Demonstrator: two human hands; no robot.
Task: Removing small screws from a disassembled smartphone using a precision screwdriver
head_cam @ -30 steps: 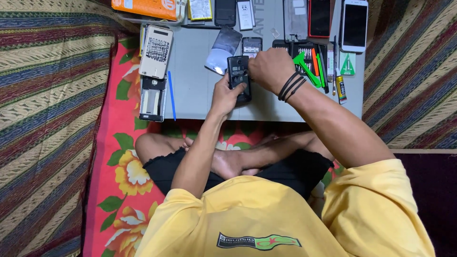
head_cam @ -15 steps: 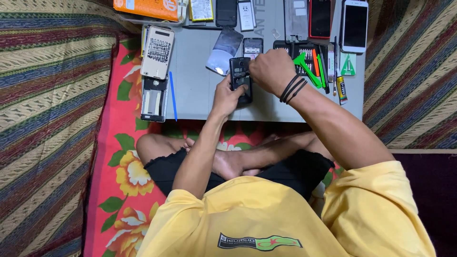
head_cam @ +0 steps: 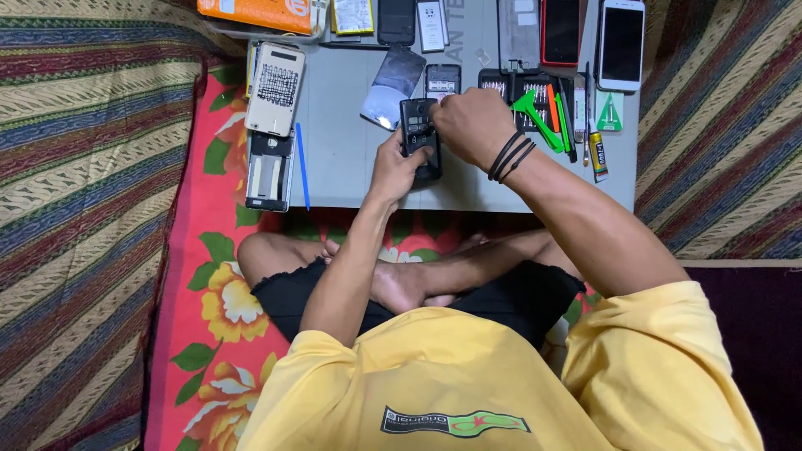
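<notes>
phone: small black handset (head_cam: 419, 134), back cover off, insides showing
pose: lengthwise, pointing away from the person
place: just above the grey table (head_cam: 351, 142), near its front middle

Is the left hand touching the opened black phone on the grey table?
Touching: the head view shows the left hand wrapped around the opened black phone.
</notes>
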